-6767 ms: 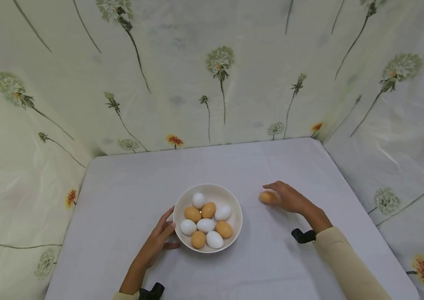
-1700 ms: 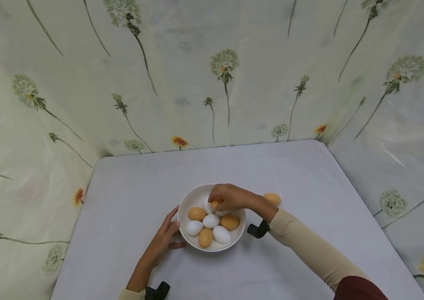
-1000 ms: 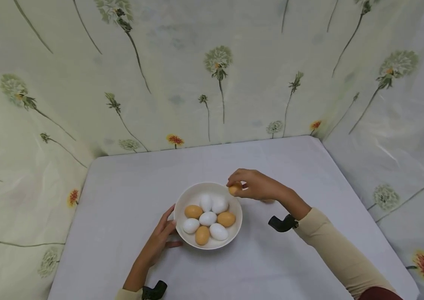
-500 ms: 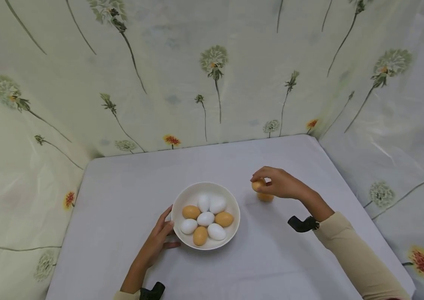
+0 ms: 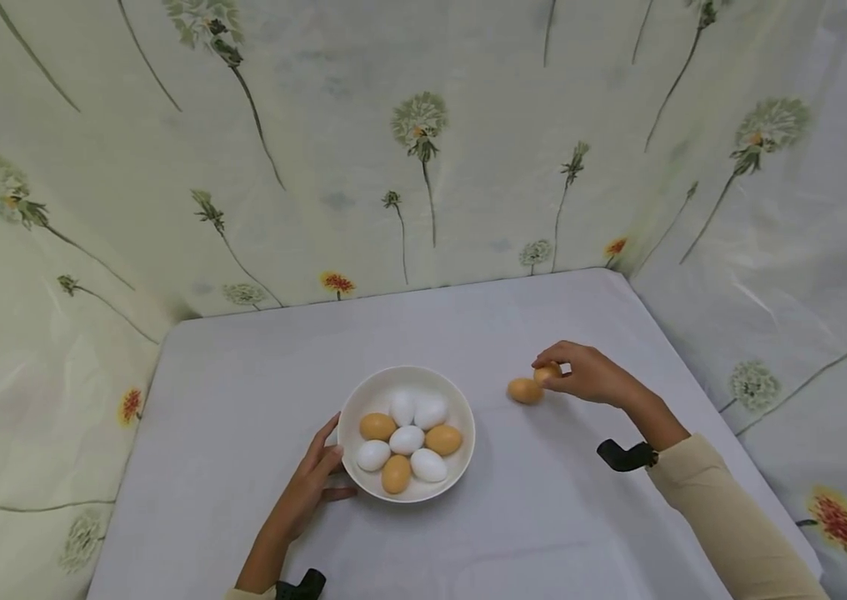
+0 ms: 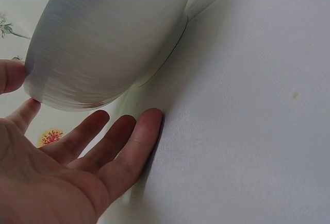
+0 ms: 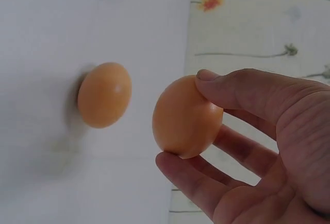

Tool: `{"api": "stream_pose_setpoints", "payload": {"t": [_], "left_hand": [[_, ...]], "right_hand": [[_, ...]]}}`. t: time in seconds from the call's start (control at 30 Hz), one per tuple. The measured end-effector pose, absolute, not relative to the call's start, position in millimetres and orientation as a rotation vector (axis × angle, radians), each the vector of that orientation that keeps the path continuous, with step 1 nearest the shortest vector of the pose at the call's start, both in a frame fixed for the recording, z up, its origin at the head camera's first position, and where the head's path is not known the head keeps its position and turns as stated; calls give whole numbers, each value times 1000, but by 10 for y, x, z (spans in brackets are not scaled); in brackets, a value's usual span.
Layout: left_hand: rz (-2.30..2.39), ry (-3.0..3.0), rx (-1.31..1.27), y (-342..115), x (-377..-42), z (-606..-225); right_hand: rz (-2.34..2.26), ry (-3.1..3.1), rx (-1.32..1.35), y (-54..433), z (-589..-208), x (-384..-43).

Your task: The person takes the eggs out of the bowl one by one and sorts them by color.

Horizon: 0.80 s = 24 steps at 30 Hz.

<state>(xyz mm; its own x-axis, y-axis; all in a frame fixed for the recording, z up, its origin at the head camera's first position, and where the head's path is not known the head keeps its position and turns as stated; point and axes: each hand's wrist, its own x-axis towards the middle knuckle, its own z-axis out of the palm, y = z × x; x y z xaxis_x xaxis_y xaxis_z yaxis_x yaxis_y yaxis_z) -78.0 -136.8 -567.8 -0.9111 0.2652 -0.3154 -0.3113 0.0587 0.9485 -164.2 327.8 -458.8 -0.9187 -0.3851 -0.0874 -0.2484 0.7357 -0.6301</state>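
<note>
A white bowl (image 5: 406, 493) stands on the table, holding several white eggs (image 5: 407, 440) and three brown eggs (image 5: 396, 474). My left hand (image 5: 303, 492) is at the bowl's left side. In the left wrist view its thumb and one fingertip touch the bowl near the rim, while the other fingers (image 6: 142, 136) extend loosely below the wall. To the right of the bowl, my right hand (image 5: 588, 377) pinches a brown egg (image 7: 183, 118) between thumb and fingertips, low over the table. Just left of it another brown egg (image 7: 104, 95) lies on the cloth.
A pale cloth (image 5: 258, 367) covers the table. Curtains with a dandelion print (image 5: 423, 125) hang behind and at both sides, close to the table's edges. A black wrist camera mount (image 5: 626, 456) sits at the right wrist.
My right hand set one brown egg on the table, then lifted another from the bowl and carried it right, past the first egg. My left hand has stayed at the bowl.
</note>
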Motion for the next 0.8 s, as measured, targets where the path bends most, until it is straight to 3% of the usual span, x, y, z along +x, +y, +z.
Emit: {"api": "stream_pose_setpoints", "payload": {"t": [0.8], "left_hand": [[1906,1922,-56,-1354,-760,-5642]], "right_hand": [[-847,2745,-186,3503,-4983,-1731]]}}
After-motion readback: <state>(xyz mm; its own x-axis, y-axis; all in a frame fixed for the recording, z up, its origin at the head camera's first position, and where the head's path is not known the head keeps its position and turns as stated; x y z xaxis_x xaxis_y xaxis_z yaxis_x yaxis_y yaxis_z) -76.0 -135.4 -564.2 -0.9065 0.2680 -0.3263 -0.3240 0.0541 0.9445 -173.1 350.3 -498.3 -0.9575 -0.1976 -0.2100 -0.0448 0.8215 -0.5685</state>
